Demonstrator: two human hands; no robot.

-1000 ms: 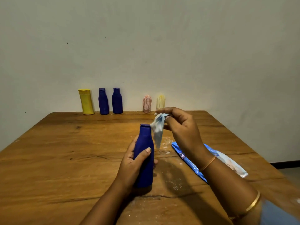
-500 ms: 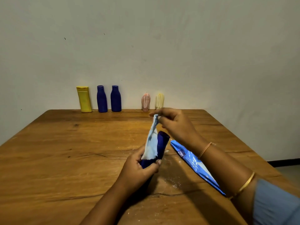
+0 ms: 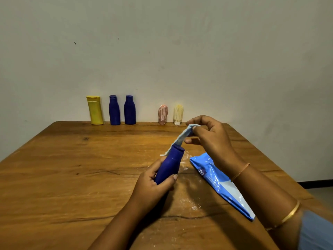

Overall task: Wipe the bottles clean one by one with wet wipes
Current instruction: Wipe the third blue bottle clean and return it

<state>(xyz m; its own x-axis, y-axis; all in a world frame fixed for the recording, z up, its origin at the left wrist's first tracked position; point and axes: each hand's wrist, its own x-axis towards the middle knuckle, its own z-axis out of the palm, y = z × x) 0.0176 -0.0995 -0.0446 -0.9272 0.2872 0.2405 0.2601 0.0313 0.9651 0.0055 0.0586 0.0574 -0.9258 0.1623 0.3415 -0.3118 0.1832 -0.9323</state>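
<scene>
The left hand (image 3: 153,184) grips the lower body of the blue bottle (image 3: 171,163), fingers curled round its far side and thumb laid across the near side. The bottle is tilted, its cap pointing away and a little to the right, over the middle of the desk (image 3: 72,177). A second ago it stood upright on the wood; half a second ago it was already tipped much as it is now. The right hand (image 3: 210,138) pinches the top end of the wet wipe (image 3: 180,139) between thumb and forefinger, the other fingers loosely bent, and is raised above and to the right of the cap. Half a second ago the wipe hung down over the front of the bottle, hiding the neck and shoulder. Now it runs as a narrow strip from the pinch down to the cap rim and trails off to the cap's left, so the bottle's near side shows bare blue. The blue wipes pack (image 3: 216,179) lies flat just right of the bottle, under the right forearm, where it lay before. White specks (image 3: 191,204) dot the wood near the hands. Along the far edge by the wall stand a yellow bottle (image 3: 95,110), two more blue bottles (image 3: 114,110), a pink bottle (image 3: 163,114) and a cream bottle (image 3: 178,114), unmoved.
</scene>
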